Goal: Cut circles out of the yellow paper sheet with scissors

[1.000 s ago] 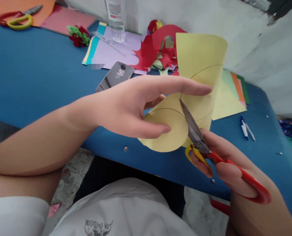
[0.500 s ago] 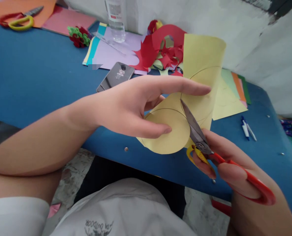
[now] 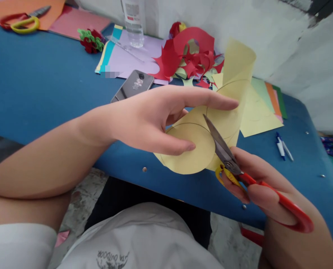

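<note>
My left hand [image 3: 152, 119] pinches a sheet of yellow paper [image 3: 228, 112] in the air over the near edge of the blue table [image 3: 43, 89], thumb on a partly cut round piece, fingers stretched across the sheet. Pencilled circles show on the paper, and its top curls away. My right hand [image 3: 267, 194] grips red and yellow handled scissors [image 3: 225, 153]. Their blades lie in the cut along the drawn curve, pointing up and left.
On the table lie a phone [image 3: 132, 86], red paper scraps [image 3: 188, 52], purple and coloured sheets [image 3: 129, 59], a clear bottle [image 3: 132, 22], a paper flower [image 3: 90, 39], another pair of scissors [image 3: 20, 22], a yellow sheet [image 3: 256, 116] and pens [image 3: 282, 147]. A white wall stands behind.
The top of the yellow sheet has turned and curled to the right, uncovering more red scraps. The scissors and both hands have barely shifted.
</note>
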{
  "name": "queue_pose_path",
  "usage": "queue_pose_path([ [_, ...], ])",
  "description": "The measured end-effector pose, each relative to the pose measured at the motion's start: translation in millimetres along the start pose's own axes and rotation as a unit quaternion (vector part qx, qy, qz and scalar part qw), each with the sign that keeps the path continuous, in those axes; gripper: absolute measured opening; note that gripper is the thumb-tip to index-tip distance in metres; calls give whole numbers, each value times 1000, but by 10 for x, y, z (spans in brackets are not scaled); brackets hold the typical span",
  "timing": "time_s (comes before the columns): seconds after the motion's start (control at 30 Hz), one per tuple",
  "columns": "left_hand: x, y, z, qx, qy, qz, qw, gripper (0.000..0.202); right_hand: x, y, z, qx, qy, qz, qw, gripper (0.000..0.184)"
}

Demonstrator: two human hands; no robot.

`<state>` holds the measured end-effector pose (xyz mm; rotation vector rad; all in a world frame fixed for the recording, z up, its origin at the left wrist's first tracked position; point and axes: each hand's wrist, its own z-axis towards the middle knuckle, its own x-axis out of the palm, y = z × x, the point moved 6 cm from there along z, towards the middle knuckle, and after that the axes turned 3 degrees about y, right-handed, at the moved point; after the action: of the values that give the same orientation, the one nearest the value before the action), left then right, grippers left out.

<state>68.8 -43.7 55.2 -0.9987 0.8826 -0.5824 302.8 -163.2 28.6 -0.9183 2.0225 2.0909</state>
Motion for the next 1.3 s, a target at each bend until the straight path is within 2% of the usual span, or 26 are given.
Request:
queue_pose_path([
  [0.07,-14,62,9,9,18,-31,999,78,-78,-27,60,7,-37,58,998,50],
  [0.1,-19,91,16,14,27,-47,998,78,-83,-56,107,15,-12,86,996,55],
  [0.13,-32,119,24,13,28,-57,998,76,-60,-74,156,14,47,113,992,61],
  [0.23,-63,147,46,7,14,-66,998,68,-76,-158,246,38,160,133,977,63],
  [0.3,-65,115,52,5,9,-61,998,65,-119,-189,265,46,174,146,973,63],
  [0.53,-34,3,31,17,20,-19,999,62,-128,-181,235,47,175,138,974,63],
  [1.0,-13,62,-2,14,35,-47,998,73,-150,-171,230,40,173,132,975,62],
  [1.3,25,6,13,26,38,-49,998,78,-131,-193,259,36,166,131,977,63],
])
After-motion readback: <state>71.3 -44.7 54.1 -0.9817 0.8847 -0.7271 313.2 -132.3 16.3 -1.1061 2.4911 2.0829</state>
